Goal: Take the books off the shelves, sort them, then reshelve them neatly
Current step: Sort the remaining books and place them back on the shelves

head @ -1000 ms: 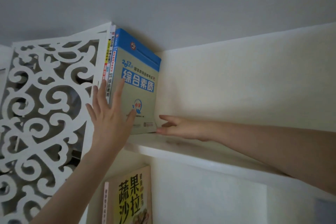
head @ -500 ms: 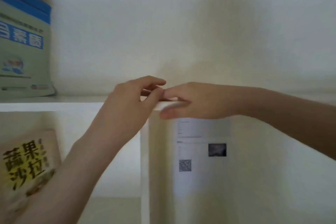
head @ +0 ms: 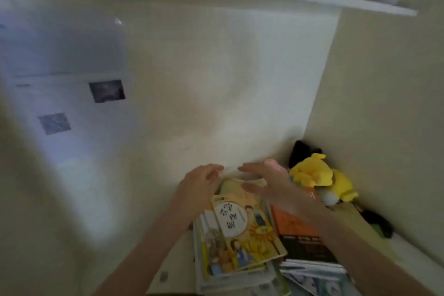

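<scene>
Down from overhead, left hand [head: 200, 184] and right hand [head: 268, 184] — fingers spread, empty — are reaching for the yellow book [head: 245, 230] at six o'clock, probably next to reshelve

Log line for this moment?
left hand: open, over yellow book | right hand: open, over same book | contact: unclear

Single head-worn wide-angle view. Faces forward, steeply down into cream wall corner [head: 319, 79]. Close above stack of colourful flat-lying books [head: 242, 235]; forearms [head: 149, 243] enter from bottom edge. Motion-blurred.
</scene>
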Motion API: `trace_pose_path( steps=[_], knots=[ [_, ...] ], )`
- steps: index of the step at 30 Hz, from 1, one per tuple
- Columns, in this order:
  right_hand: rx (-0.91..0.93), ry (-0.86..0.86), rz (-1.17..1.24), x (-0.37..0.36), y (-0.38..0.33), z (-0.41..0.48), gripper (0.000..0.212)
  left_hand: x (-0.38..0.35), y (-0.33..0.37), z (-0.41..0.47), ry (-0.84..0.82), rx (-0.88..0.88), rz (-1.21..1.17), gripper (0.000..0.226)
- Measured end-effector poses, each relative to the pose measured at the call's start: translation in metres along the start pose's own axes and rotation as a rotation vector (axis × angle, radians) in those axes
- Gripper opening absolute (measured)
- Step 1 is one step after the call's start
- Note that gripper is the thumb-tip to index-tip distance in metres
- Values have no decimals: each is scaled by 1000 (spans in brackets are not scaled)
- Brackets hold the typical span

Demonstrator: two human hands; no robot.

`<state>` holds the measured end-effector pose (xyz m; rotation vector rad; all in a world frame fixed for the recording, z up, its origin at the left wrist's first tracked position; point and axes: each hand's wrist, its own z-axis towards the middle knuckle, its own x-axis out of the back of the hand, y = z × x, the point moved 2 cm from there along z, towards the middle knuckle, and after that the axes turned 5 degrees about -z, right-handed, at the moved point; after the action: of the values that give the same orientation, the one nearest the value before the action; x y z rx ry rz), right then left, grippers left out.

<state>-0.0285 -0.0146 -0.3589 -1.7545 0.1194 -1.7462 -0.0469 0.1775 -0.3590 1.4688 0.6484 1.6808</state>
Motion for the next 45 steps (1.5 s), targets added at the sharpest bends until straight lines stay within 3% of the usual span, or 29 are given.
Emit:
trace_pose_path(
  steps=[2, 4, 7, 11, 14, 16, 23, 27, 30, 36, 40, 45],
  knots=[
    [-152, -133, 106, -54, 51, -12, 44, -60, -51, -2, -184, 187, 3, 36],
    [-239, -243, 134, -97, 83, -28, 52, -102, -90, -13, -252, 276, 73, 41],
    [-334, -233, 66, -132, 113, -46, 57, -129, -122, -26, -158, 216, 293, 44],
    [-341, -156, 124, -148, 124, -50, 54, -145, -127, -36, -18, 186, 349, 54],
    [-328, -94, 216, -155, 126, -50, 57, -142, -128, -39, 103, 285, 243, 55],
    [-331, -94, 223, -159, 120, -49, 70, -137, -130, -38, 147, 302, 111, 59],
    [-287, -55, 193, -168, 104, -55, 87, -132, -130, -32, 124, 488, -109, 81],
    [-224, -81, 195, -173, 87, -58, 69, -135, -131, -35, 154, 455, -77, 82],
    [-219, -67, 185, -170, 88, -56, 69, -128, -129, -35, 163, 471, -123, 84],
    [-353, -92, 538, -156, 107, -39, 82, -127, -132, -39, 77, 506, -101, 96],
    [-374, -110, 640, -162, 102, -38, 67, -131, -127, -46, 96, 476, -117, 93],
    [-455, -97, 697, -173, 102, -53, 113, -129, -120, -53, 121, 492, -167, 90]
  ],
)
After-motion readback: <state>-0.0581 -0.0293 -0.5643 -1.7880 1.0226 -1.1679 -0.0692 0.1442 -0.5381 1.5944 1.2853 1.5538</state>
